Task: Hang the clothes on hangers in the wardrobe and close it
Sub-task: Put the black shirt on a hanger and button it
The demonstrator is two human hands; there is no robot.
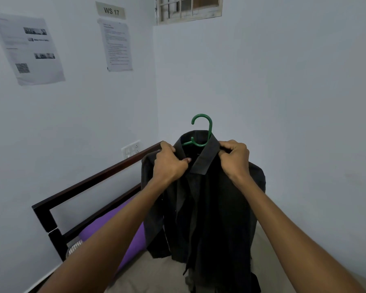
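While both hands are holding it up above the bed (156, 273), the dark, soft-cloth collared shirt (205, 208) is hanging on a green plastic hanger (201, 130), whose hook is sticking up just above the collar. The left hand (169, 163) is pinching the shirt's front placket just below the collar, fingers (186, 160) curled tight on cloth. The right hand (235, 158) is gripping the shirt's shoulder beside the collar. Its tail is trailing onto the bed below the hanger. Being limp and light, the shirt is likely to slide off the slick hanger; taking hold at the hook or the shoulders seems safest. No wardrobe is showing.
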